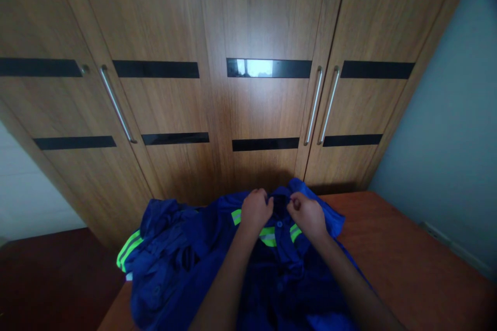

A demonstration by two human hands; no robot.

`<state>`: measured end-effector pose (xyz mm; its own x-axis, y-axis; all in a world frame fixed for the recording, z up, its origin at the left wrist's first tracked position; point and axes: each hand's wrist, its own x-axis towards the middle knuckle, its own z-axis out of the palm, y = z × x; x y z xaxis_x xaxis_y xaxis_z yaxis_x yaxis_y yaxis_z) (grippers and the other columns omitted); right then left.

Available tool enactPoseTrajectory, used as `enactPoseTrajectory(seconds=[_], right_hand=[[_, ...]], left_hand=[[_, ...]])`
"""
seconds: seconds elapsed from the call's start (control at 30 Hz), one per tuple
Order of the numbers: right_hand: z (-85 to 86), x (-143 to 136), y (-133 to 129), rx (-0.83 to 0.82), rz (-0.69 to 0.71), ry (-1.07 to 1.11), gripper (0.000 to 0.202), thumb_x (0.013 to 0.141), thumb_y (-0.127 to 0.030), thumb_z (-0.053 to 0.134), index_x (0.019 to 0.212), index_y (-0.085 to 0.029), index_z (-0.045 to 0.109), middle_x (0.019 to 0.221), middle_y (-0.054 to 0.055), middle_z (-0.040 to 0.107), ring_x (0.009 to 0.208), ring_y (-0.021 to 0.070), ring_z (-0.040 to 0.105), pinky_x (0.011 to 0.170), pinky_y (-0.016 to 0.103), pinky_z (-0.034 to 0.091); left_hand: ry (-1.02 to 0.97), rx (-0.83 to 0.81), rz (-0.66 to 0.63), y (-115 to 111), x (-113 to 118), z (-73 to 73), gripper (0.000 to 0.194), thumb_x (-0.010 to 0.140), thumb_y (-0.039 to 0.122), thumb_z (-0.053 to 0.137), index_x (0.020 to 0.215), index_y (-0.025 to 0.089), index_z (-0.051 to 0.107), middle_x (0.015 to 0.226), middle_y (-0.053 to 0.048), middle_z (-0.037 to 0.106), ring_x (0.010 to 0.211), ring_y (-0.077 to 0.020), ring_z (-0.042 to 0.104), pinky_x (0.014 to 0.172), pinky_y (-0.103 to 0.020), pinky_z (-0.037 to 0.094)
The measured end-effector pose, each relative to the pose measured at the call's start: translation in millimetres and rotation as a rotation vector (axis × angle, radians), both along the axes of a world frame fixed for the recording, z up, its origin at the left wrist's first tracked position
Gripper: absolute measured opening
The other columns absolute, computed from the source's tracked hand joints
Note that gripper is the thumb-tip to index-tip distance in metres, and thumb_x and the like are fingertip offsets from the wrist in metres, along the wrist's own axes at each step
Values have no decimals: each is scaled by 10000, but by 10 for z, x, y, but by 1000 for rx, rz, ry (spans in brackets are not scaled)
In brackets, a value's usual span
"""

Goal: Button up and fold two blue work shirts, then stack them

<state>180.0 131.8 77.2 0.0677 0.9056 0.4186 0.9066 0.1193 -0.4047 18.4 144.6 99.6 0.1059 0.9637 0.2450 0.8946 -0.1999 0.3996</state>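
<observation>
A dark blue garment with bright green and grey reflective stripes lies spread on a reddish-brown surface. My left hand is closed on the garment near its collar opening. Just to the right, my right hand pinches the other side of the same opening, thumb and fingers together. A small round button shows on the front between and slightly below both hands. More blue cloth with a green striped band is bunched at the left.
Behind the garment stands a wooden wardrobe with dark strips and metal handles. The reddish-brown surface extends to the right, beside a pale wall. Dark red floor shows at the lower left.
</observation>
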Motion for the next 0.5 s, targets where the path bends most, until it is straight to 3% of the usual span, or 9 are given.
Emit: enactPoseTrajectory(seconds=[0.13, 0.23, 0.37, 0.5], right_hand=[[-100, -40, -157, 179, 14, 105, 184, 820, -282, 490, 856, -216, 658, 586, -20, 640, 569, 145, 613, 518, 237, 319], [-164, -29, -224, 208, -30, 127, 186, 815, -295, 489, 865, -221, 653, 593, -19, 646, 564, 149, 614, 511, 240, 315], [-187, 73, -262, 131, -122, 107, 170, 808, -279, 502, 914, -230, 626, 601, -27, 647, 575, 161, 622, 510, 248, 304], [-154, 146, -266, -49, -199, -25, 299, 807, -235, 490, 1095, -233, 572, 680, -1, 671, 596, 191, 627, 510, 268, 306]], left_hand=[[88, -154, 67, 277, 193, -70, 394, 767, 356, 673, 1070, 117, 597, 1018, -193, 676, 1006, -320, 636, 816, -361, 474], [147, -262, 90, 361, 226, -175, 412, 770, 309, 712, 1112, 113, 589, 1065, -170, 662, 1029, -290, 626, 859, -380, 482], [202, -374, 78, 385, 91, -279, 325, 893, 329, 588, 1166, 154, 567, 1171, -90, 598, 1015, -221, 604, 861, -426, 510], [206, -426, 32, 354, -102, -294, 311, 896, 328, 584, 1166, 174, 568, 1182, -78, 589, 1022, -217, 600, 853, -414, 515]])
